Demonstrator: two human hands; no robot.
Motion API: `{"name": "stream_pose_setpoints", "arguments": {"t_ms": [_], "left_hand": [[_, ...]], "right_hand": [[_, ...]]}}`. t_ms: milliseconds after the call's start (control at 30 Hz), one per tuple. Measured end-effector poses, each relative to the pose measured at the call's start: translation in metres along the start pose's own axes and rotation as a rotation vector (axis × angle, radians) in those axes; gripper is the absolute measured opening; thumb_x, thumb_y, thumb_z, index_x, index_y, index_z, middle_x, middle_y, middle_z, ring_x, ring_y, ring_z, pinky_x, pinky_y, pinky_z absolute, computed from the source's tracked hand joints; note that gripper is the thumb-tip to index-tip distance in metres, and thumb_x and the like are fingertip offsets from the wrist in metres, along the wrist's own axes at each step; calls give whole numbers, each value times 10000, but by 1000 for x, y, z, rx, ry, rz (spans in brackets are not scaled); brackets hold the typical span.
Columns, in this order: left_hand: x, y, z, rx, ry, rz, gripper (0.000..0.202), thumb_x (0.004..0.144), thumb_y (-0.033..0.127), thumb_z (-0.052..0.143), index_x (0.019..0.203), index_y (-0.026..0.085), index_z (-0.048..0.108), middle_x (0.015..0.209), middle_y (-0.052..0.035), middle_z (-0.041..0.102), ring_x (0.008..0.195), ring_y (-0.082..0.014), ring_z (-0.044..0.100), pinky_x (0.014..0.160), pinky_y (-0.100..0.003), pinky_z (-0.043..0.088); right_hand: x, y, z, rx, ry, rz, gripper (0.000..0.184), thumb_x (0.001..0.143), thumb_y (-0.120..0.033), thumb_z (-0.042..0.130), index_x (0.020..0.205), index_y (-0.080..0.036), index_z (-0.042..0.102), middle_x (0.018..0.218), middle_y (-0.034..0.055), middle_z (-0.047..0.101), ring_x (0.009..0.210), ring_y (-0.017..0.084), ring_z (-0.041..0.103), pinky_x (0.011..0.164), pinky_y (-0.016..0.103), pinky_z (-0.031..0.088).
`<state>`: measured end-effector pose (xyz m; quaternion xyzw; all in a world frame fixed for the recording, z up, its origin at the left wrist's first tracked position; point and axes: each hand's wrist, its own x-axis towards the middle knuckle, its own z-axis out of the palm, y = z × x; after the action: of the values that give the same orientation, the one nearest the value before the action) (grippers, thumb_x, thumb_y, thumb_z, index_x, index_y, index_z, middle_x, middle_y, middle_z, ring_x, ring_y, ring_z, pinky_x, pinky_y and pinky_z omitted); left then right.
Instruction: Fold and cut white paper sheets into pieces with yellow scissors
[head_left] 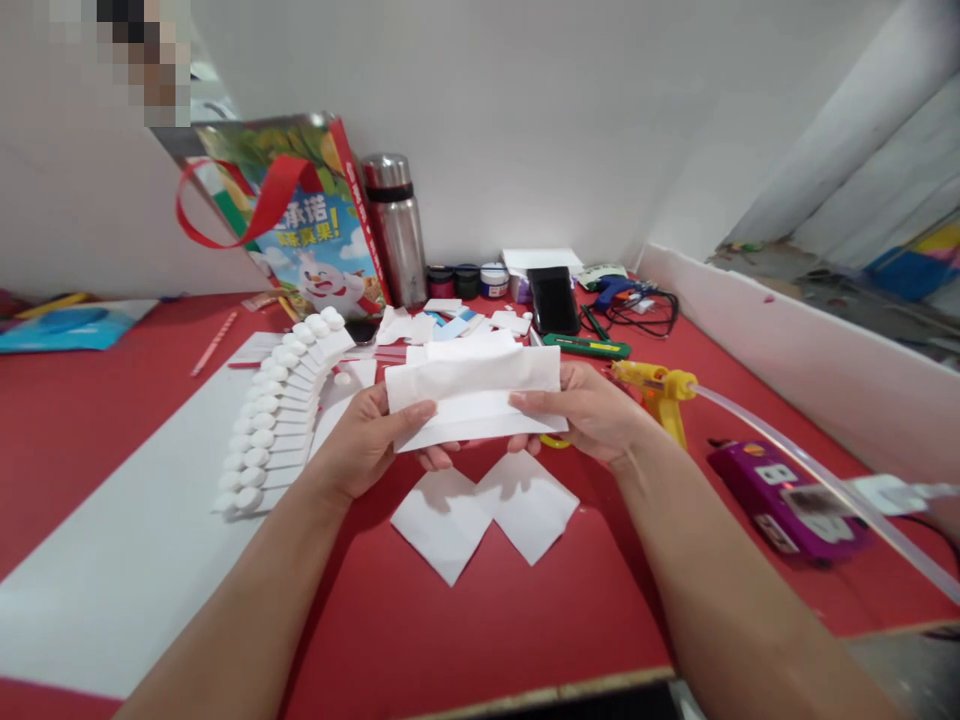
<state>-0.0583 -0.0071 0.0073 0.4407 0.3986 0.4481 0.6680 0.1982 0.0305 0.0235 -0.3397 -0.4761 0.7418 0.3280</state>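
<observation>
A white sheet of folded paper [476, 378] is held up over the red table, its folds running crosswise. My left hand [379, 432] pinches its left end, thumb on top and fingers underneath. At the other end my right hand [592, 408] grips it the same way. Below the hands, two white paper squares [444, 525] lie with their corners touching or overlapping. To the left stands a curved row of white pieces with round tops [259, 430], resting on a white board [120, 540].
Right of my hands lie a yellow glue gun [649, 382] with a clear glue stick, a green cutter [585, 346] and a purple power strip [787, 500]. Behind are paper scraps [450, 322], paint jars [466, 281], a steel flask [397, 230] and a printed bag [315, 240].
</observation>
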Motion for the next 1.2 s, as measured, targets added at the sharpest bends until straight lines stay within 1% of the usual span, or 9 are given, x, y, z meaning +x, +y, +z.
{"name": "stream_pose_setpoints", "arguments": {"t_ms": [200,367,467,733,867,967,1033,1100,1200], "left_hand": [[-1,0,0,-101,-33,28,160,789,222,803,910,121,774,682,-86,761,491,-201,691,529,-301,584],[-1,-3,0,-154,-98,24,236,734,334,848,874,154,787,704,-115,776,557,-231,736,580,-306,601],[-1,-3,0,-177,-108,36,222,705,338,862,791,159,762,699,-109,776,572,-227,743,581,-288,596],[-3,1,3,-222,-203,28,168,714,274,783,789,127,747,747,-145,786,563,-245,736,598,-333,601],[-4,6,1,-272,-296,-69,371,749,468,753,809,103,733,808,-198,787,648,-298,763,641,-376,614],[-1,3,0,-220,-290,-107,524,755,649,744,712,137,643,805,-205,785,650,-303,768,577,-346,607],[0,-1,0,-151,-256,-126,503,708,584,834,667,167,556,756,-175,782,601,-273,757,537,-311,597],[1,-5,2,-81,-226,-147,483,684,405,903,649,188,473,676,-131,765,532,-229,733,489,-250,564],[0,-5,6,-28,-225,-159,490,703,200,886,670,202,398,583,-69,725,439,-161,683,417,-143,455]], "right_hand": [[-1,-2,0,33,19,-58,246,674,-260,891,834,-112,777,607,48,713,445,144,640,422,229,517],[-2,-2,-1,95,-7,-91,177,699,-255,830,813,-124,798,500,18,601,417,91,524,418,201,384],[-2,-1,0,122,5,-115,73,732,-209,757,720,-138,747,445,-35,470,399,48,395,452,196,337],[0,-3,4,195,-72,-66,43,777,-213,640,774,-181,612,482,-83,445,362,19,181,448,181,251],[1,-2,3,192,-66,-65,63,795,-228,616,753,-180,615,455,-91,396,356,19,155,443,180,244],[2,0,2,182,-95,-58,84,795,-230,622,734,-173,631,452,-69,429,352,27,188,412,174,226],[3,1,1,154,-104,-54,103,799,-239,635,724,-168,642,437,-57,437,352,37,224,400,172,219],[2,1,1,121,-96,-54,127,806,-255,649,716,-165,651,416,-54,423,357,46,255,398,170,221],[-1,-1,1,117,-78,-53,175,806,-279,681,685,-156,650,422,-52,410,373,45,281,397,160,232]]}}
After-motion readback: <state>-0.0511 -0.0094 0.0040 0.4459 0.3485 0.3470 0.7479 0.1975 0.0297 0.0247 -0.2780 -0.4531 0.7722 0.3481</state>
